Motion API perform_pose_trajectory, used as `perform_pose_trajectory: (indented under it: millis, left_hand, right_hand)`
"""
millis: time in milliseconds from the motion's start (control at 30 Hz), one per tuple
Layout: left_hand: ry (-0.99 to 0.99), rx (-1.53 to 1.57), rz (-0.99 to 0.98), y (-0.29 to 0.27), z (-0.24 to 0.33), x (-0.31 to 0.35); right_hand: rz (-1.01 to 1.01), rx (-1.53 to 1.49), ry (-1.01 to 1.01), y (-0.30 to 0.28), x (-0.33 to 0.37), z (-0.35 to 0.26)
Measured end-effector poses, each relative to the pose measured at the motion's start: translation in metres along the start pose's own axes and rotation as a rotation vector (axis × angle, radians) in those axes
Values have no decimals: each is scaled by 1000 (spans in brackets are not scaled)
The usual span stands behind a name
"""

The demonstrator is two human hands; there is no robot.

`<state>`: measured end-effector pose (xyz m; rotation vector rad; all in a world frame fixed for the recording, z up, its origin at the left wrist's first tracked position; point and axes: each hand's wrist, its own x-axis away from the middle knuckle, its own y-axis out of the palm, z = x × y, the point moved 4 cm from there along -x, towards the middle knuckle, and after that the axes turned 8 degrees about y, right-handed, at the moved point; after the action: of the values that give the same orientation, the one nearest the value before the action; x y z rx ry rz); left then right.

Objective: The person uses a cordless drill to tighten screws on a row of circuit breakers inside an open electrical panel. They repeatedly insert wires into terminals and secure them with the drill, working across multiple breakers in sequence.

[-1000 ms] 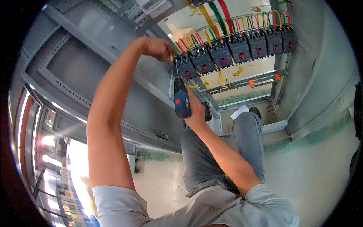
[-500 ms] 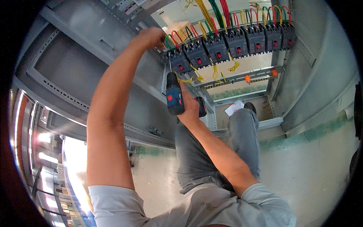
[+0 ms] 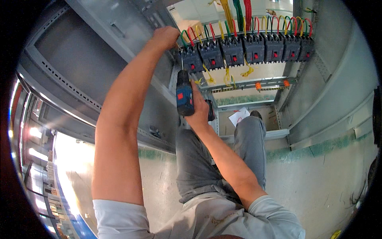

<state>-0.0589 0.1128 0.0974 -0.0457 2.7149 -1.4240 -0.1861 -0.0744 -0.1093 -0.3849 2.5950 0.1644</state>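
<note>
My right hand (image 3: 200,104) grips a blue and black cordless drill (image 3: 185,99), tilted up and away from me. Its long thin bit reaches the upper left corner of the leftmost circuit breaker (image 3: 192,59); the exact contact point is too small to make out. Beside that same corner, my left hand (image 3: 166,38) is closed, its fingertips turned away, so what they pinch is hidden. Close to it, a green wire (image 3: 183,36) loops into the breaker's top. More black breakers (image 3: 234,51) with red switches continue in a row to the right.
Grey metal cabinet walls (image 3: 334,75) stand on both sides. Yellow wire bundles (image 3: 247,71) dangle below the breakers. Lower down, a rail (image 3: 238,86) carries orange insulators (image 3: 258,86). White paper (image 3: 238,115) lies in the cabinet base near my foot.
The whole view has shifted slightly. Both hands keep their places at the leftmost breaker, with the drill bit still against its upper left corner.
</note>
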Motion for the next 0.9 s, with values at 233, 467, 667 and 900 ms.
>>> perform_pose_trajectory:
  millis: [233,467,667,900]
  left_hand:
    - [-80,118,50,14,2,5]
    - [-66,127,53,14,6,5]
    - [-44,125,7,13,4,8]
    - [-46,58,77,18,5,4]
  right_hand:
    - [-16,-17,-8,3,1,5]
    - [18,-15,-57,0,3,-3]
    - [-14,-9,8,1,12,-6]
    - [30,-20,-81,-2,7,0]
